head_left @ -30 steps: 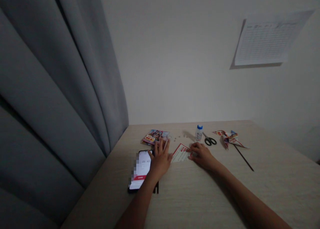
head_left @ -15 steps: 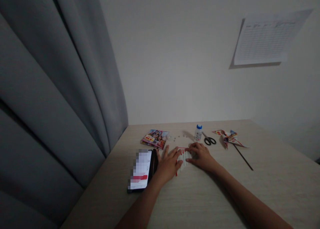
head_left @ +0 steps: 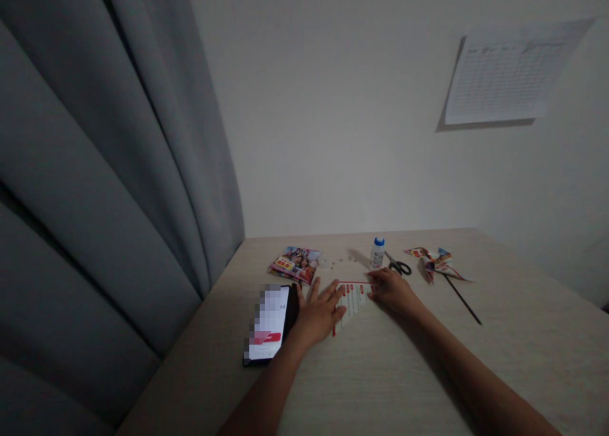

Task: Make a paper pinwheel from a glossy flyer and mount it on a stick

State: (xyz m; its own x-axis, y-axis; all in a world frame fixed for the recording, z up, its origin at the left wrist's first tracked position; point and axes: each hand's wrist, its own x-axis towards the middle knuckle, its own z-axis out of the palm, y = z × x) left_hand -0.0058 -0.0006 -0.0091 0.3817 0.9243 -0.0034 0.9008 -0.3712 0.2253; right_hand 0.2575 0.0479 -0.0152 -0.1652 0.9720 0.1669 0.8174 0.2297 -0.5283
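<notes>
A printed sheet of paper (head_left: 353, 299), white with red marks and a red edge, lies on the table between my hands. Its visible part narrows to a slanted lower right edge, so it looks like a triangle. My left hand (head_left: 320, 312) rests on its left side with the fingers spread. At the upper right corner, my right hand (head_left: 391, 291) pinches the paper between thumb and fingers, which hide that corner. Just left of my left hand lies a smartphone (head_left: 269, 325) with a lit screen, partly blurred out.
Behind my hands are a stack of colourful flyers (head_left: 297, 263), a blue-capped bottle (head_left: 377, 253), black-handled scissors (head_left: 399, 268) and several tiny bits. A paper pinwheel (head_left: 435, 261) on a dark stick lies to the right. A grey curtain (head_left: 143, 138) hangs left of the table.
My right hand has moved a little to the right along the paper, and more of the printed sheet shows between my hands. My left hand stays nearly in place.
</notes>
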